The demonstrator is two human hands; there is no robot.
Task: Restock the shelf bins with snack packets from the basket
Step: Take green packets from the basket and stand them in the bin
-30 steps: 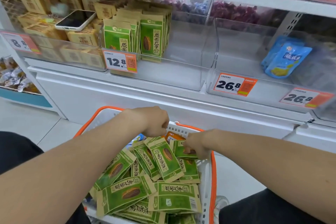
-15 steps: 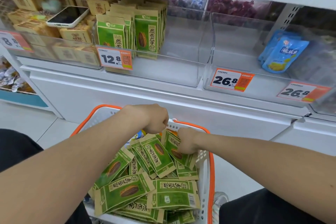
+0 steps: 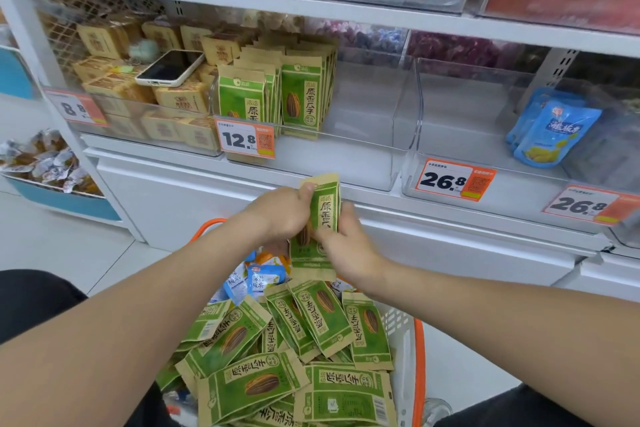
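Observation:
Both hands hold a small stack of green sunflower-seed packets (image 3: 323, 208) upright above the basket. My left hand (image 3: 284, 215) grips the stack from the left with the thumb on top. My right hand (image 3: 346, 243) grips its lower right side. The orange-rimmed white basket (image 3: 412, 350) below holds several more green packets (image 3: 249, 381) and some blue ones (image 3: 259, 279). On the shelf, a clear bin (image 3: 363, 135) marked 12.8 has green packets (image 3: 301, 97) standing at its left end, with bare room to their right.
A phone (image 3: 169, 68) lies on tan packets in the left bin marked 8.8. The right clear bin (image 3: 450, 135) marked 26.8 holds blue packets (image 3: 550, 128) at its far right. A blue tub of wrapped sweets (image 3: 41, 163) sits at lower left. White shelf base below.
Both hands were down in the basket gathering green packets. They have risen with a stack of packets, now held upright in front of the shelf base. The view has tilted up.

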